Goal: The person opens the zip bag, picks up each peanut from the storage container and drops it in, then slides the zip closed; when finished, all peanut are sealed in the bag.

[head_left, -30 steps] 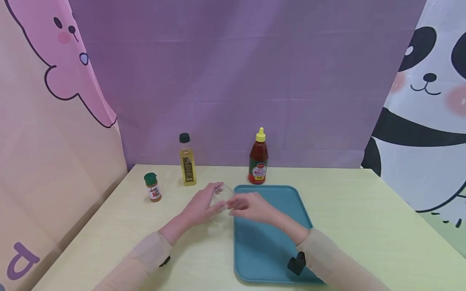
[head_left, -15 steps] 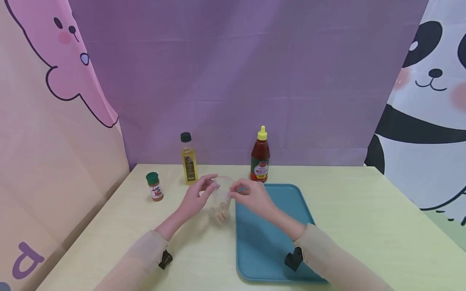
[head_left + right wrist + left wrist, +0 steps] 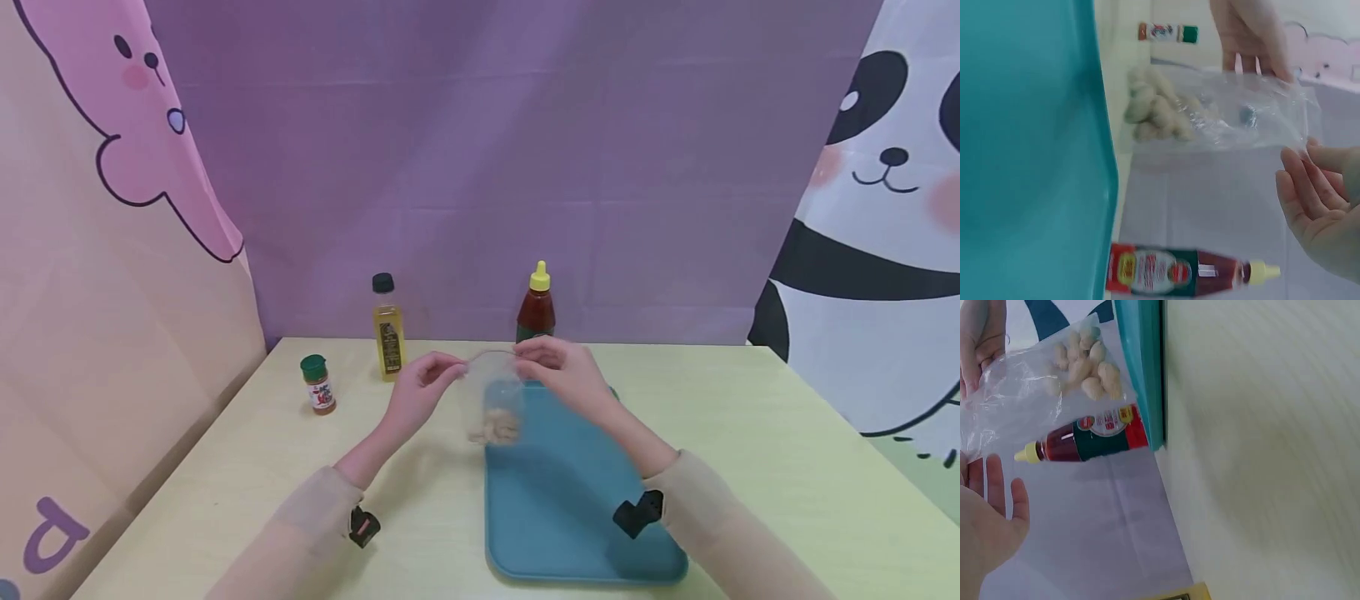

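A clear plastic bag (image 3: 483,396) hangs upright between my hands, its lower end over the left edge of the blue tray (image 3: 570,525). Several unshelled peanuts (image 3: 1088,369) lie bunched at its bottom. My left hand (image 3: 416,390) pinches one top corner between thumb and finger, the other fingers loosely spread in the left wrist view. The opposite top corner is pinched by my right hand (image 3: 573,375). Along the top, the bag's edge is stretched between the two grips. In the right wrist view the peanuts (image 3: 1154,109) sit apart from the tray.
Behind my right hand stands a red sauce bottle (image 3: 536,310) with a yellow nozzle, its lower part hidden in the head view. An oil bottle (image 3: 388,337) with a dark cap is at the back left. A green-capped spice jar (image 3: 319,390) stands farther left on the table (image 3: 247,492).
Both hands have shifted right and slightly up, carrying the bag toward the tray. The bag, earlier crumpled between the hands, now hangs stretched out with the peanuts at its bottom.
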A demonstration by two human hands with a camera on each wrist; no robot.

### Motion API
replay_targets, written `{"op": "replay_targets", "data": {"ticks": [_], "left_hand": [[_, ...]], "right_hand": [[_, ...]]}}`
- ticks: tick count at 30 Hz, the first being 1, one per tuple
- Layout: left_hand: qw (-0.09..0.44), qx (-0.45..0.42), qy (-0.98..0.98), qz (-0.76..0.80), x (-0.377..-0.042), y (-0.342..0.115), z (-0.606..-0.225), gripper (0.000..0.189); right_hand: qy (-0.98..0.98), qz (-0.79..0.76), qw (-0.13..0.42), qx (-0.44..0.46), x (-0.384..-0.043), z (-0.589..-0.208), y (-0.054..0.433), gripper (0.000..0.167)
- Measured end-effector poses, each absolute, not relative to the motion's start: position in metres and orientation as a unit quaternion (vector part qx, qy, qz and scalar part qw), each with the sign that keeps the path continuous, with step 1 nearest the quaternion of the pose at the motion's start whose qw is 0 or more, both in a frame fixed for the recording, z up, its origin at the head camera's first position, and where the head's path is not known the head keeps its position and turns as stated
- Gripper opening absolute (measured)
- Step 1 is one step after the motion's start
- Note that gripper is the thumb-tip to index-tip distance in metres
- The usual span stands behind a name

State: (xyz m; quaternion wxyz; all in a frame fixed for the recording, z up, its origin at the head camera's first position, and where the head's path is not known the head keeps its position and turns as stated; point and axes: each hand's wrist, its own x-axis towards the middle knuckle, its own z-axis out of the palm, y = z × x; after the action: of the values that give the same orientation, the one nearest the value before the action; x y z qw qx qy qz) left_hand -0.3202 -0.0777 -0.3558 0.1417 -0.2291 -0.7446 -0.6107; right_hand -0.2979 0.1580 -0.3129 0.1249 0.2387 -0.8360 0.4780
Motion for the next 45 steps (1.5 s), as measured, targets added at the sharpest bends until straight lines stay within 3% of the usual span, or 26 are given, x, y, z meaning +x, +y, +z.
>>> {"op": "replay_targets", "data": {"ticks": [13, 19, 27, 39, 45], "left_hand": [[0.212, -0.276, -0.797, -0.494, -0.317, -0.044, -0.349, 0.018], [0.191, -0.278, -0.802, -0.493, -0.317, -0.035, -0.352, 0.018], [0.18, -0.298, -0.8, -0.488, -0.313, -0.03, -0.353, 0.018], [0.184, -0.298, -0.801, -0.485, -0.314, -0.028, -0.358, 0.02], [0.183, -0.298, -0.802, -0.484, -0.314, -0.028, -0.358, 0.022]], "right_hand": [[-0.86, 0.431, 0.149, 0.231, -0.298, -0.314, 0.207, 0.028], [-0.867, 0.422, 0.138, 0.226, -0.298, -0.317, 0.21, 0.032], [-0.877, 0.393, 0.084, 0.264, -0.302, -0.318, 0.194, 0.044], [-0.887, 0.37, 0.083, 0.264, -0.296, -0.31, 0.17, 0.025], [-0.888, 0.33, 0.139, 0.29, -0.299, -0.311, 0.165, 0.015]]}}
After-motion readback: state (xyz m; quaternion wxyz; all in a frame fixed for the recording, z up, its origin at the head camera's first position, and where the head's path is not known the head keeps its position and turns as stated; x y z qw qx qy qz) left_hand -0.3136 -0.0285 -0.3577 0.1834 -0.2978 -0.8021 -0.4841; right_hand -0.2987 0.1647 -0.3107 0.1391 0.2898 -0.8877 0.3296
